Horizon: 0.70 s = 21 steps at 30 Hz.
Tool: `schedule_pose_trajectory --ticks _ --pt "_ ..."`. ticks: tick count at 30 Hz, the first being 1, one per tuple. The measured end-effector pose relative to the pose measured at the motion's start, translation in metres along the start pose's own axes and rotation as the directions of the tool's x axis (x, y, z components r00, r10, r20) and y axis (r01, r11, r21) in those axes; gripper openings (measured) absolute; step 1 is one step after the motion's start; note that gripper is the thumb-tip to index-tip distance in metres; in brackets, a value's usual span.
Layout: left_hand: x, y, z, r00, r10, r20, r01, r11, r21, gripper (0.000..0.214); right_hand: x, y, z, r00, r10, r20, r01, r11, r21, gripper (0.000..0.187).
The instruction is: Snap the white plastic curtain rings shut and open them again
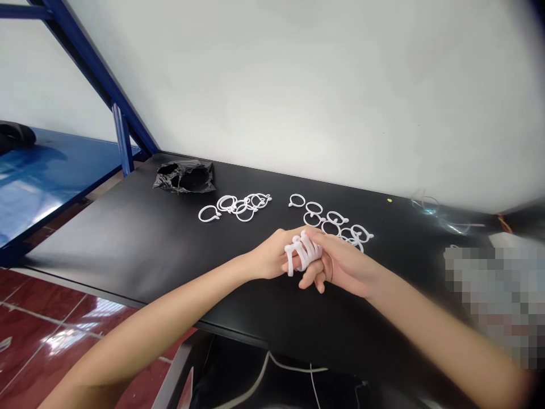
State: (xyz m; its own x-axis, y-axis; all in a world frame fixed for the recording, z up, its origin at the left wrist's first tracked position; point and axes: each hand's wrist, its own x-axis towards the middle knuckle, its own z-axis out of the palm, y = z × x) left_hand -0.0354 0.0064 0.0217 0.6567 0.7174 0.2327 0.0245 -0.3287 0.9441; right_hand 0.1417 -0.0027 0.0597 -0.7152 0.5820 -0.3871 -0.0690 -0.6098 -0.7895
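Observation:
In the middle of the head view, my left hand (pixel 270 254) and my right hand (pixel 340 258) meet above the black table. Between them is a bunch of white curtain rings (pixel 304 254), bundled side by side around the fingers. My right thumb lies over the top of the bunch, while fingers curl beneath it. Where the hands overlap, some fingertips are hidden. Behind my right hand lie several loose white rings (pixel 314 208), partly covered by it. A second group of white rings (pixel 244 213) lies overlapping farther left, each ring with a small eyelet knob.
A crumpled black plastic bag (pixel 204 184) sits at the table's back left. Clear glasses (pixel 426 205) lie near the wall at right, beside a blurred, pixelated patch. Blue frame bars (pixel 93 62) rise at left. Cables (pixel 255 386) hang below the black table's (pixel 128 238) front edge.

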Motion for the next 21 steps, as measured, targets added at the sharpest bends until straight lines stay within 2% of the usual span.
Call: schedule_pose_trajectory --ticks 2,4,7,10,12,15,18,21 --pt "0.002 -0.002 -0.001 1.0 -0.009 0.014 0.01 0.99 -0.143 0.043 -0.001 -0.001 -0.002 0.999 -0.017 0.035 0.016 0.999 0.04 0.032" --pt "0.002 -0.003 -0.001 0.999 -0.014 0.035 0.022 0.976 -0.217 0.045 -0.003 0.0 -0.003 0.997 -0.035 0.062 0.034 0.999 0.032 0.026" --pt "0.001 -0.004 -0.001 0.999 -0.017 0.031 0.019 0.998 -0.064 0.045 -0.003 0.004 -0.003 0.999 -0.027 0.044 0.027 1.0 -0.002 0.026" --pt "-0.002 -0.006 0.0 0.999 -0.019 0.042 0.013 0.989 0.149 0.044 -0.002 0.007 -0.002 1.0 -0.005 0.025 0.006 1.0 -0.014 0.038" --pt "-0.003 -0.006 -0.001 0.998 -0.021 0.053 0.01 0.982 0.19 0.044 -0.001 0.008 -0.002 0.999 0.002 0.035 -0.001 1.0 -0.026 0.041" --pt "-0.003 -0.003 -0.001 0.997 -0.043 0.063 0.029 0.978 0.206 0.047 -0.001 0.008 0.001 0.999 -0.018 0.036 0.022 0.993 -0.114 0.028" --pt "-0.002 0.002 0.001 0.995 -0.082 0.059 0.066 0.969 0.237 0.05 0.0 0.012 0.005 0.996 -0.081 -0.041 0.072 0.979 -0.193 0.017" --pt "-0.001 0.005 0.0 0.99 -0.141 0.019 0.123 0.916 0.382 0.048 0.002 0.017 0.009 0.982 -0.133 -0.135 0.103 0.972 -0.212 0.021"
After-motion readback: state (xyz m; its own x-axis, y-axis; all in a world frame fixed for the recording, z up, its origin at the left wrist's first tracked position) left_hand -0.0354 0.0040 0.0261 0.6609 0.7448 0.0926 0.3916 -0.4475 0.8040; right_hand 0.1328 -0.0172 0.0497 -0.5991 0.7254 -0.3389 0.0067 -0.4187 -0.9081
